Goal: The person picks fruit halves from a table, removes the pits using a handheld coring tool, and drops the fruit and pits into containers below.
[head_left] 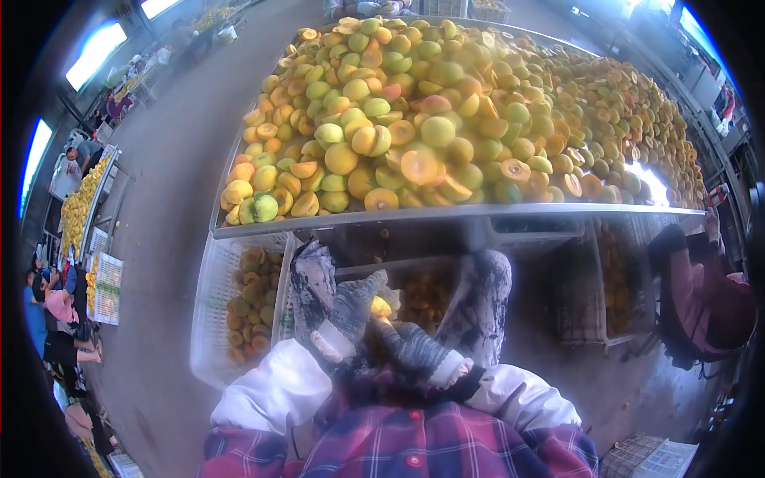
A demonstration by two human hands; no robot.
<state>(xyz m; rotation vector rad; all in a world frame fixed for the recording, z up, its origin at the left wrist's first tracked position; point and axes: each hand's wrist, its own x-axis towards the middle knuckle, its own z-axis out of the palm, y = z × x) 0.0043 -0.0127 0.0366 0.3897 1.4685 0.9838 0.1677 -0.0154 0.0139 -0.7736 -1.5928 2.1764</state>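
Note:
Both my hands, in grey knitted gloves, are close together above my lap. My left hand (358,301) is closed around a yellow peach (381,307), partly hidden by the glove. My right hand (409,344) is closed just below and to the right, its fingertips against the fruit. Whatever else those fingers grip is too small and blurred to make out. Beneath my hands, between my knees, stands a container with peach pieces (426,299).
A metal-edged table (446,213) ahead bears a heap of whole and halved peaches (398,119). At my left is a white crate (209,319) of peaches, and more crates stand under the table. A person in pink (705,295) sits at the right; other people work far left.

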